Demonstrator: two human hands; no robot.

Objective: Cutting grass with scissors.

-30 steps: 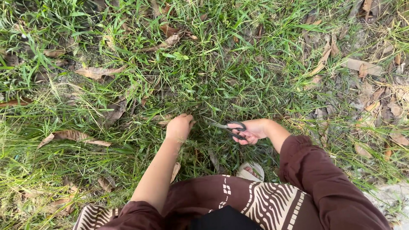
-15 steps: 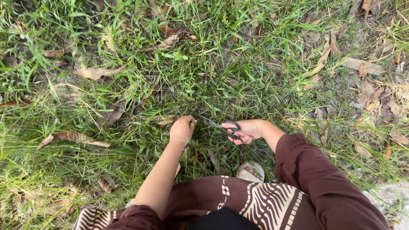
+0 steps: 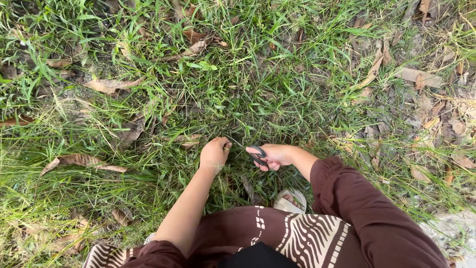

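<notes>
While the left hand (image 3: 214, 155) is closed in a fist around a tuft of grass (image 3: 224, 141), its fingers curled shut on the blades low near the ground, the right hand (image 3: 274, 156) sits just to its right with fingers threaded through the dark loops of a pair of scissors (image 3: 253, 153). Their long axis runs from the right hand up and leftward, the thin blades pointing straight at the fisted tuft and ending just beside the left knuckles. Whether the blades are parted or closed is too small to tell. So the gripped grass lies directly left of the scissor tips, between the two hands, and the left hand is the one touching it. A sandalled foot (image 3: 291, 200) shows below, and dry brown leaves (image 3: 106, 85) lie scattered well apart.
</notes>
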